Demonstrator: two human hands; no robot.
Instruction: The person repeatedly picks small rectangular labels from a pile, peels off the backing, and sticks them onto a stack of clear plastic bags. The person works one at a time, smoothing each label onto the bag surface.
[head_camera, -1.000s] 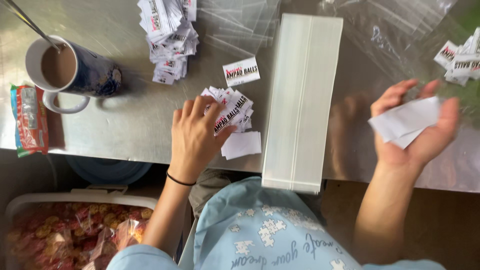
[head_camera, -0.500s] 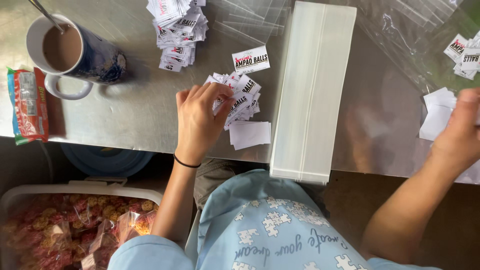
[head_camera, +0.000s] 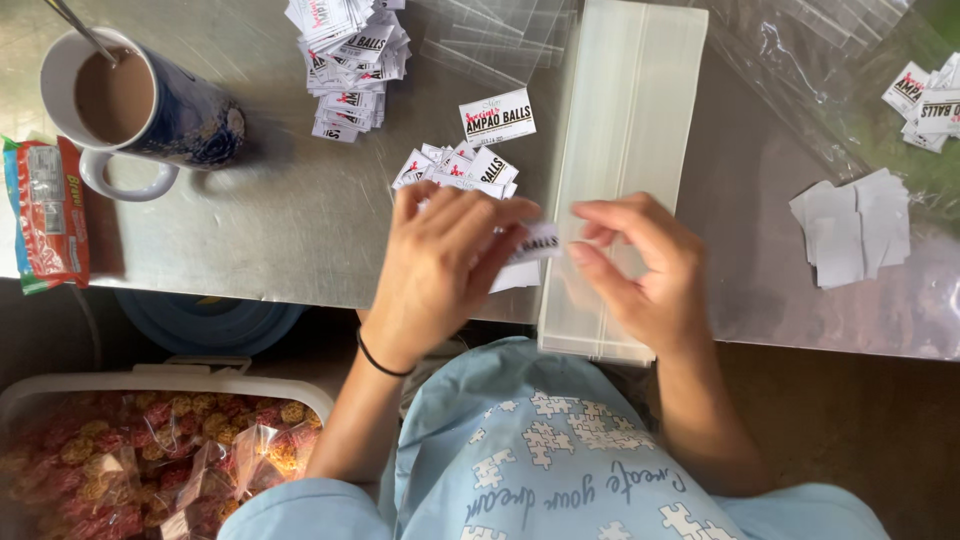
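While we are looking down at the steel table (head_camera: 280, 240), these are showing:
Left hand (head_camera: 440, 270): we are pinching a small printed paper label (head_camera: 538, 243) between thumb and curled fingers, just above the table's near edge.
Right hand (head_camera: 640, 270): we are hovering with fingers bent and slightly apart over the stack of clear plastic bags (head_camera: 630, 130), fingertips close to the label.
Label pile (head_camera: 460, 165): lying just beyond our left hand.
Blank slips (head_camera: 850, 230): resting well to the right.
Mug (head_camera: 130, 105): standing far left, holding a brown drink.
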